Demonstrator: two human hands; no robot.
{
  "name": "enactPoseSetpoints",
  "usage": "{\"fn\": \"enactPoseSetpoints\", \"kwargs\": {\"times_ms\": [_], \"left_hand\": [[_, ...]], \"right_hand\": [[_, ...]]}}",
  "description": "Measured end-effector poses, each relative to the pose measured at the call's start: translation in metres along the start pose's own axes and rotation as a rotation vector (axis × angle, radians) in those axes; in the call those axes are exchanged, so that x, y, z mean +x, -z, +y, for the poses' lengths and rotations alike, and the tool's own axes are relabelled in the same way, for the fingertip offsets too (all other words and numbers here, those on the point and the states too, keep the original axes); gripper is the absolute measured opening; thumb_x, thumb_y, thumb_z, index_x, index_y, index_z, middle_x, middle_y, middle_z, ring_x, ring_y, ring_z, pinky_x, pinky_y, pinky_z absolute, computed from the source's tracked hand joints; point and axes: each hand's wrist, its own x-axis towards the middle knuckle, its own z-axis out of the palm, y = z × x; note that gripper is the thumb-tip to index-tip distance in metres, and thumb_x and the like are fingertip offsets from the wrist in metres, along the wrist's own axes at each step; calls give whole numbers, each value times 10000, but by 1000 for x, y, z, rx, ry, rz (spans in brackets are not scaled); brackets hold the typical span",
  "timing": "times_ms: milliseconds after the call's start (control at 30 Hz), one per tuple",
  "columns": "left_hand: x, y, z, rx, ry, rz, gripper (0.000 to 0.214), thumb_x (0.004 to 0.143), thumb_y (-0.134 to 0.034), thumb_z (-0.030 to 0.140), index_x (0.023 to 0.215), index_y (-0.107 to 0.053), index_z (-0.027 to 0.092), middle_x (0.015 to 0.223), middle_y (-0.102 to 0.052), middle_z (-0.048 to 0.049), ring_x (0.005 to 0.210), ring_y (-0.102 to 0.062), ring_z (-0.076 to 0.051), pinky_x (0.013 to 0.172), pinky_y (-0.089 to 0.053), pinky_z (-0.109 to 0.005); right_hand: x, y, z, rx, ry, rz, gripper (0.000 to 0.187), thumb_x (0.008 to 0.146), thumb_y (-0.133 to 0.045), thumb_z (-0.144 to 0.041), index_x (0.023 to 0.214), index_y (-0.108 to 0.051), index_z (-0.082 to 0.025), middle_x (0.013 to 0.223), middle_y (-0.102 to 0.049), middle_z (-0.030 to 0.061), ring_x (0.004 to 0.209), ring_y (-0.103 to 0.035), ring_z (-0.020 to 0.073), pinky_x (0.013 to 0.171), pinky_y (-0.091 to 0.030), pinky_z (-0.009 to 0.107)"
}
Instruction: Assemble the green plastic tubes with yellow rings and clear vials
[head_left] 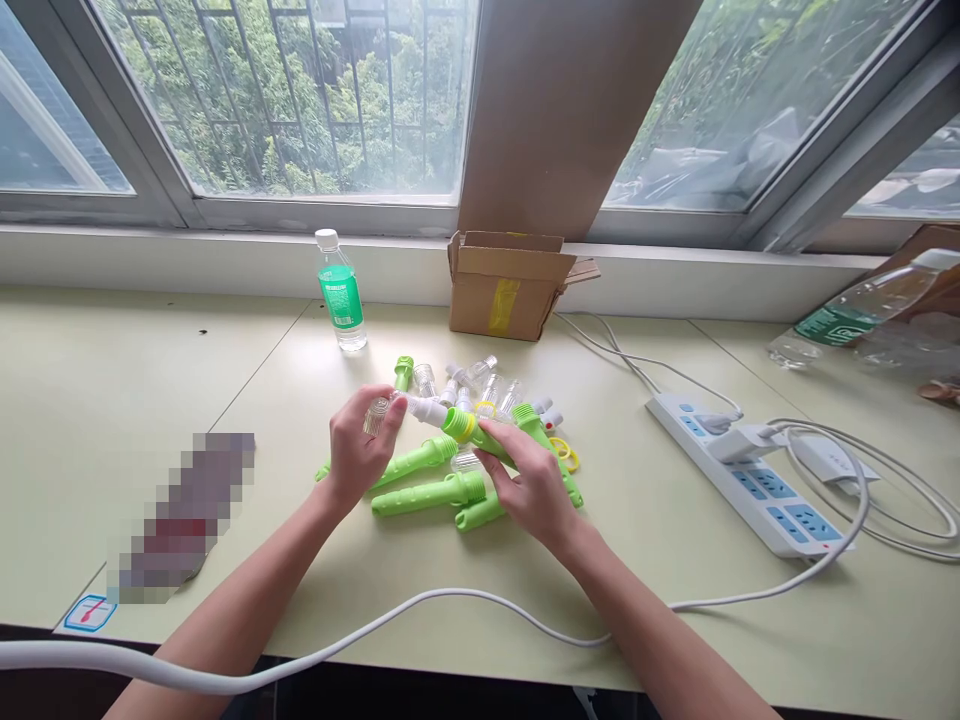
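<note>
My right hand (532, 480) is wrapped round a green plastic tube (486, 440) with a yellow ring (466, 425) at its threaded end. A white plastic insert (427, 411) sits at that end of the tube, in line with it. My left hand (364, 440) is closed, thumb and forefinger pinching the far end of the insert. A clear ribbed cap (375, 416) shows at the left fingers; whether it is gripped too is hard to tell. Under and around both hands lie several loose green tubes (427, 494), clear ribbed caps (424, 380) and yellow rings (566, 454).
A water bottle (341, 295) and an open cardboard box (499, 295) stand behind the parts. To the right are a power strip (750, 480) with plugs and another bottle (855, 315). A white cable (420, 600) crosses near my forearms. A blurred-out object (184, 520) lies left.
</note>
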Motion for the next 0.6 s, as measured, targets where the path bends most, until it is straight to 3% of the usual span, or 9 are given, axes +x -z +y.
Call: {"fn": "enactPoseSetpoints", "kwargs": {"times_ms": [433,600], "left_hand": [[-3,-2,5,-54,48,-20,226,886,-575,405,839,-592,184,571,-595,25,485,-549,-104,483,-426,-209],[-4,-3,4,-61,28,-141,237,878,-583,414,849,-598,179,589,-607,24,482,-555,-101,494,-431,-211]], "right_hand": [[-1,0,0,-39,47,-21,356,929,-514,-176,1275,-552,-246,1108,-692,84,1021,-653,264,869,-546,428],[-1,0,0,-37,36,-39,353,932,-514,-179,1275,-556,-244,1104,-692,86,1021,-653,262,870,-545,421]]}}
